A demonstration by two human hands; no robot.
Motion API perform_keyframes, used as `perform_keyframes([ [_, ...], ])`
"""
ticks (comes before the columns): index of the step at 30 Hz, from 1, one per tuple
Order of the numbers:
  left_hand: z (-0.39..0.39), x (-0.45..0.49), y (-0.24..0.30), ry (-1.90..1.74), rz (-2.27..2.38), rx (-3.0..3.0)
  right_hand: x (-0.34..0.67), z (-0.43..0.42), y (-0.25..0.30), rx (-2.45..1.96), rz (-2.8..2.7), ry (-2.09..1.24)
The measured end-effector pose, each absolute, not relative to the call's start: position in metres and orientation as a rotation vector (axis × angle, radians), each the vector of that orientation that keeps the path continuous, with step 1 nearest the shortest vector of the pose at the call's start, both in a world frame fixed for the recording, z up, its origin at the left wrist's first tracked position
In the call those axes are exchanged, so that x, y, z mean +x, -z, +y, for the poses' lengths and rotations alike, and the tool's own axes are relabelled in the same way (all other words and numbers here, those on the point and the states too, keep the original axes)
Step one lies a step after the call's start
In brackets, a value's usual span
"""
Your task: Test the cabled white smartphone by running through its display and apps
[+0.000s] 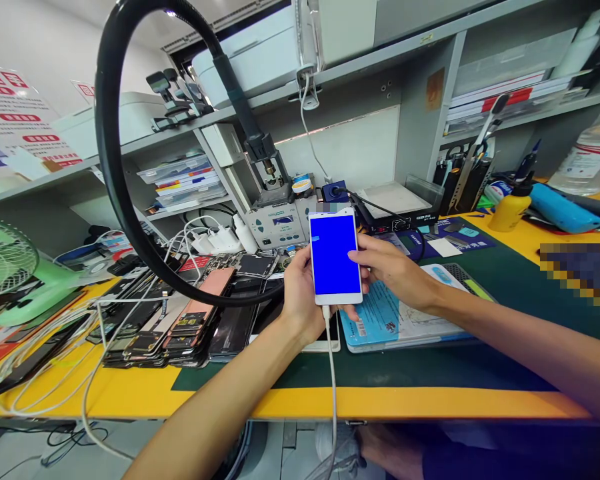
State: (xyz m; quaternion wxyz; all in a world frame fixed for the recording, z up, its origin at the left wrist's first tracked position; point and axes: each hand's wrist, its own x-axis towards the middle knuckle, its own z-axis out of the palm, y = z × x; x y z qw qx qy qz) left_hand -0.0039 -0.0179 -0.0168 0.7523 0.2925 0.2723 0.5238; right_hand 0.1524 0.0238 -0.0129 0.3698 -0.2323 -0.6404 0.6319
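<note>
A white smartphone (335,257) is held upright above the bench, its screen solid blue. My left hand (299,293) wraps around its left side and back, fingers closed on it. From the right, my right hand (393,268) grips the phone's right edge; one digit lies over the screen's edge and other fingers show beside and below it. A white charging cable (332,363) plugs into the phone's bottom and hangs over the bench's front edge. Partly hidden beneath my hands, another white phone (321,347) lies on the mat, close to a blue and white package (380,317).
Stacked phone parts (190,327) lie at left, beside loose white cables and a green fan (15,273). A black flexible arm (107,133) loops above them. Behind stand a control unit (280,223) and a flat heating plate (395,200). A yellow bottle (513,208) stands right.
</note>
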Motion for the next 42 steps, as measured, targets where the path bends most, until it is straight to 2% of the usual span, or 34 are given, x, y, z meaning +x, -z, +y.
perform_keyframes([
  [25, -0.0209, 0.0011, 0.0143, -1.222, 0.645, 0.661, 0.1482, 0.0207, 0.0117, -0.582, -1.756, -1.602],
  [42, -0.0182, -0.0011, 0.0163, -1.147, 0.542, 0.663, 0.1523, 0.0233, 0.0124, -0.641, -1.662, -1.608],
])
